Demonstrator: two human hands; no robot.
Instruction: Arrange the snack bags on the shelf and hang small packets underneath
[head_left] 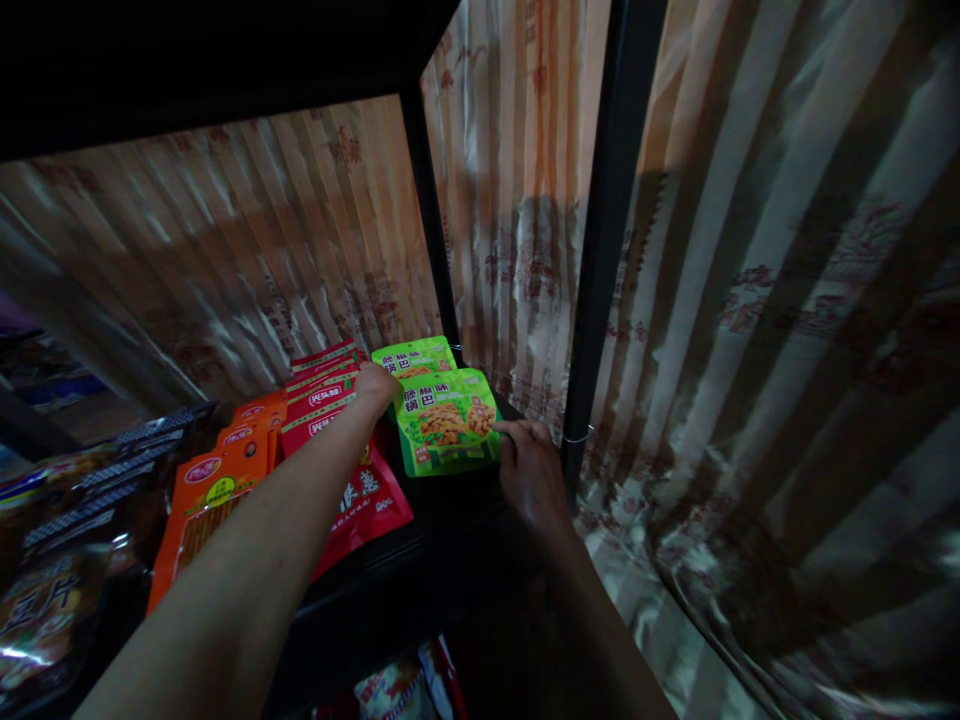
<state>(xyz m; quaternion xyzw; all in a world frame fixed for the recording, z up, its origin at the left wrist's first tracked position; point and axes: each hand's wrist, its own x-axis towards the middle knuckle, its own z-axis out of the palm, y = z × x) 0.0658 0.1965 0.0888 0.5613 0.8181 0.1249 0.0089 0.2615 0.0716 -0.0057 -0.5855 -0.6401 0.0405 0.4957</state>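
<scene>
A green snack bag [448,425] with dark lettering and a picture of crisp pieces leans on the dark shelf. Behind it is a matching green bag [414,358], partly covered. My left hand [377,388] is closed at the upper left edge of the front bag, beside the red packets; its fingertips are mostly hidden. On the other side, my right hand [531,468] pinches the bag's right edge between thumb and fingers. Red packets [375,500] lie in an overlapping row just left of the green bags, partly behind my left forearm.
Orange packets [202,490] and clear-wrapped brown snacks [49,610] line the shelf on the left. Dark metal posts [611,230] rise at the shelf's corners, with a striped, shiny curtain [750,300] behind. More packets [394,690] show on a lower level.
</scene>
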